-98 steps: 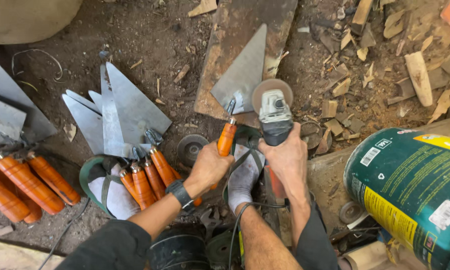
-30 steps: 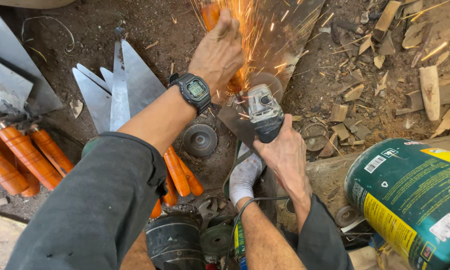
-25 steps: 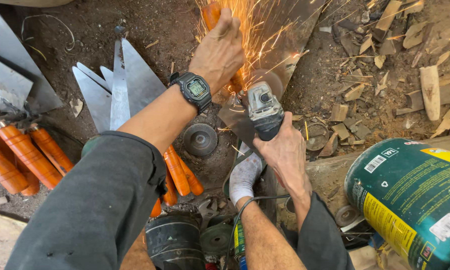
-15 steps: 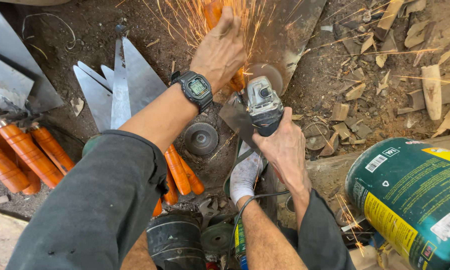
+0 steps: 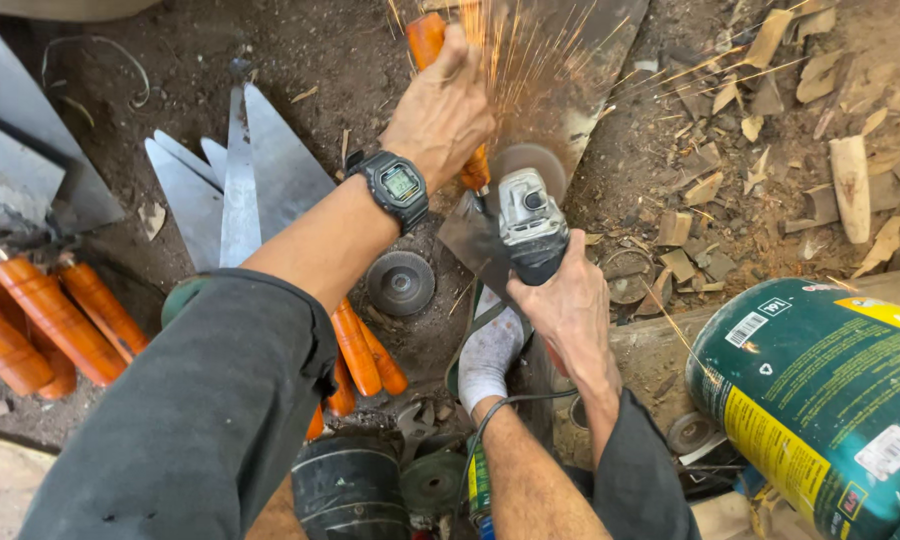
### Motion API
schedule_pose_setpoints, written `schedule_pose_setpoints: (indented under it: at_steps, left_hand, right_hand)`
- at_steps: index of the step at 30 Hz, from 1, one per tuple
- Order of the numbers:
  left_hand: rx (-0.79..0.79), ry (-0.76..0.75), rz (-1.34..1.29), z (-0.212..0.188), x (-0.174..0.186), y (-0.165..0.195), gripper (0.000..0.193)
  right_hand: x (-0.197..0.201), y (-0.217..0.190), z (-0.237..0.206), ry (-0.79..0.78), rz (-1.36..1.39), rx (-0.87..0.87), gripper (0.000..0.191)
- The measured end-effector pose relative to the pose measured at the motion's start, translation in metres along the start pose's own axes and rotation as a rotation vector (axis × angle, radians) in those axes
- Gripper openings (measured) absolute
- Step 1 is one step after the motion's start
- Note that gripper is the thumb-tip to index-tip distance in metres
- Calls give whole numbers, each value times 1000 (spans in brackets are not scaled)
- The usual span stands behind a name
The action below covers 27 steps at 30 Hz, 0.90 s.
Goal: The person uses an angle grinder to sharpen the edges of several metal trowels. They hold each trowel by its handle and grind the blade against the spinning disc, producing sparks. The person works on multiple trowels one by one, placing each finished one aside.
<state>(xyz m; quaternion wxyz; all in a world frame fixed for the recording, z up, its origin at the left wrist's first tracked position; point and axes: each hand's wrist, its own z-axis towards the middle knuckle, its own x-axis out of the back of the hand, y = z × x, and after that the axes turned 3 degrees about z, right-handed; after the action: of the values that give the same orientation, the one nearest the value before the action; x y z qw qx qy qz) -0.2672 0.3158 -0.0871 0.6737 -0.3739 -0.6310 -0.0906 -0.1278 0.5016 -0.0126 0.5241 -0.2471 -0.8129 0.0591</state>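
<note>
Two hands were at work: the left hand (image 5: 440, 110) gripped the orange handle (image 5: 428, 35) of a trowel, its blade seemingly beneath the disc, on a plank (image 5: 580, 60). The right hand (image 5: 570, 310) clasped the angle grinder (image 5: 530, 225) body, sparks (image 5: 530, 60) flying forward. Finished trowels (image 5: 240, 180) lay to the left.

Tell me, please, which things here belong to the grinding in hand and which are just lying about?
In use: angle grinder in right hand; orange-handled trowel held by left hand.

Lying about: finished trowels, loose grinding disc, green can, wood chips.
</note>
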Motion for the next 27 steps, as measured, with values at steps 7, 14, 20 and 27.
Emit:
schedule_pose_setpoints:
  at_steps: [7,14,20,27]
  left_hand:
    - [37,28,103,-1,-2,3,21]
    - [30,36,91,-3,-1,2,25]
    - [59,64,130,-5,-1,4,27]
    - [101,90,159,-2,-4,6,29]
  right_hand:
    - [-5,-2,3,23,-18,-35,69]
    - [-4,-1,5,30,13,-26,66]
    - [-5,2,2,12,0,-43,63]
    - [-2,5,0,15,38,-61,63]
